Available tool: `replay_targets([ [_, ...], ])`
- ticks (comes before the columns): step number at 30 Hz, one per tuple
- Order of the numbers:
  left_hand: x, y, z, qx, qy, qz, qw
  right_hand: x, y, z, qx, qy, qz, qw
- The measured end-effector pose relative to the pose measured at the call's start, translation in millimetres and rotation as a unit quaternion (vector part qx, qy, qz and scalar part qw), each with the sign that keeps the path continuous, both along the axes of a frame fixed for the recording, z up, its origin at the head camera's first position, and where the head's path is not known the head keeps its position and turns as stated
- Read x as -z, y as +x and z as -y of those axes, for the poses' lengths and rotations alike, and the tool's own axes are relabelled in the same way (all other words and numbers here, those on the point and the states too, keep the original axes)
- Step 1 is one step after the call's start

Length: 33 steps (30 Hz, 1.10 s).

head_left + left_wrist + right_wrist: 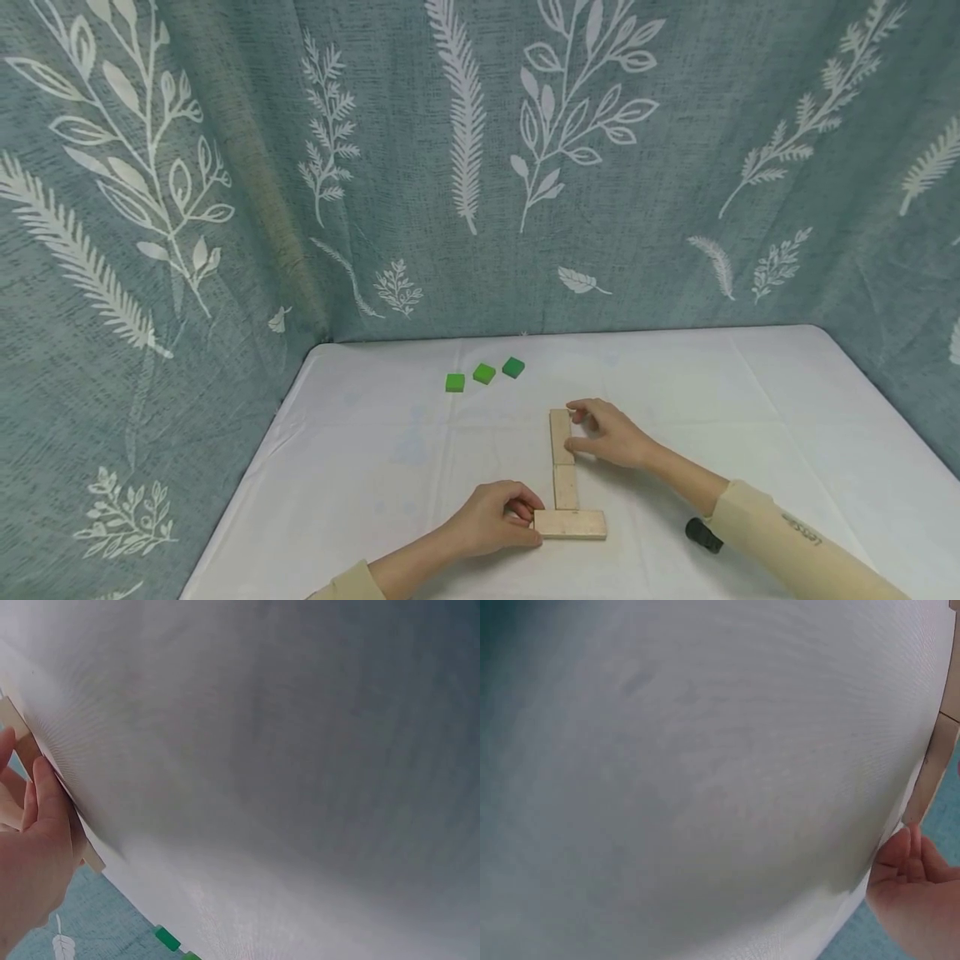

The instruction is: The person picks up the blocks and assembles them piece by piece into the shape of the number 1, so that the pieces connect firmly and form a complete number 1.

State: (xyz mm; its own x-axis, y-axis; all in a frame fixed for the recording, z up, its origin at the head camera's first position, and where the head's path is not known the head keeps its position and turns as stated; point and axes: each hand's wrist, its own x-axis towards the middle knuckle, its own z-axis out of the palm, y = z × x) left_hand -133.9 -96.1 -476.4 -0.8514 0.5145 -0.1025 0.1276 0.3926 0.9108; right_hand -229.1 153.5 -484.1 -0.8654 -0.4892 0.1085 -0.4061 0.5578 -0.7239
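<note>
Three flat, pale wooden blocks lie on the white table in an upside-down T in the head view. The near block (570,524) runs crosswise. A middle block (566,487) and a far block (561,436) stretch away from it in a line, end to end. My left hand (495,518) grips the near block's left end, thumb on the front side, fingers behind. At the far block, my right hand (611,433) has its thumb on the right side and its index finger by the far corner. Both wrist views show fingers touching wood, with parts of the hands out of frame.
Three small green blocks (484,374) sit in a row toward the back of the white table (690,400). A black object (703,535) lies beside the right sleeve, partly covered by it. A patterned blue-green curtain (420,167) hangs behind the table and along its sides.
</note>
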Motion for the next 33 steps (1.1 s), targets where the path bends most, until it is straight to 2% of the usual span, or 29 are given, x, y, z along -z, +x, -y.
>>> replay_targets([
  [7, -0.2, 0.8, 0.3, 0.0, -0.001, 0.008, 1.0, 1.0, -1.8, 1, 0.021, -0.01, -0.015, 0.9996],
  [11, -0.8, 1.4, 0.4, -0.002, 0.003, 0.013, 0.9999, -0.3, -3.0, 2, 0.037, -0.023, -0.007, 0.999],
  [21, -0.2, 1.1, 0.8, 0.003, -0.003, 0.004, 1.0, -6.3, -6.9, 8, 0.076, -0.057, 0.052, 0.9942],
  [28, -0.9, 0.8, 0.9, 0.003, 0.0, 0.003, 1.0, -10.5, -13.5, 11, 0.103, -0.088, 0.094, 0.9862],
  [33, -0.5, 0.8, 1.3, 0.0, 0.001, 0.007, 1.0, -11.0, -19.8, 12, 0.107, -0.113, 0.118, 0.9806],
])
